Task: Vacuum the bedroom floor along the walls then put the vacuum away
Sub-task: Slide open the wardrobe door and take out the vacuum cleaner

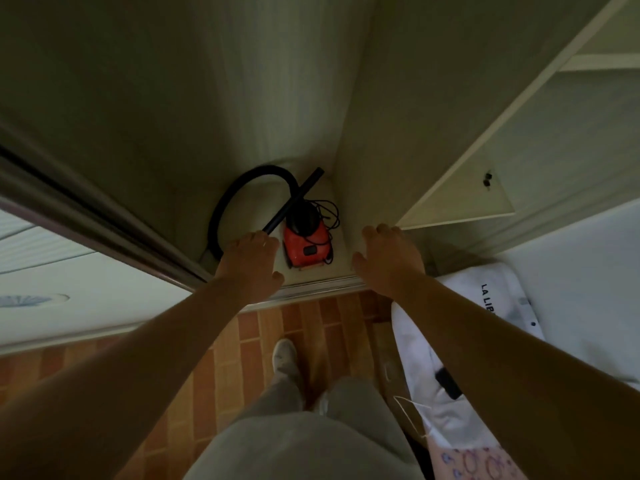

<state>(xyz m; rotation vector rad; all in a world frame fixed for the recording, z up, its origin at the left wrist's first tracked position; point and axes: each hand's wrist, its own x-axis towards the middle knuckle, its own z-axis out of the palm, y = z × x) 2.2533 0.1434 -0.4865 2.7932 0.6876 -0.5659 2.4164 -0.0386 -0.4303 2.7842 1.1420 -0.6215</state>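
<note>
Head view: person stands at an open wardrobe, looking down into it.
Vacuum place: red vacuum (306, 242) sits on the wardrobe floor (249, 206), toward its right side and near the front edge, just behind the door track (311, 289).
Attachments: black hose (225, 199) loops over the left half of the wardrobe floor; black wand (294, 199) slants over the vacuum toward the back right corner; cord (327, 211) lies loosely tangled at the vacuum's right.
Left hand: left hand (247, 265) reaches over the wand's near end, thumb apart; whether the fingers clamp on the wand, I cannot tell.
Right hand: right hand (389, 259) is spread and holds nothing, hanging near the wardrobe's right panel.
Progress: vacuum is in its storage spot. Judged from this alone, it is either about to be lifted out or just set back; the tiled bedroom floor (263, 327) shows nothing to settle which.
Left to do: if starting, everything; if finishing, only closing the sliding door (86, 209).
Counts: one vacuum, one hose, one wand, one cord, two hands, one white shoe (284, 356) plainly seen.
</note>
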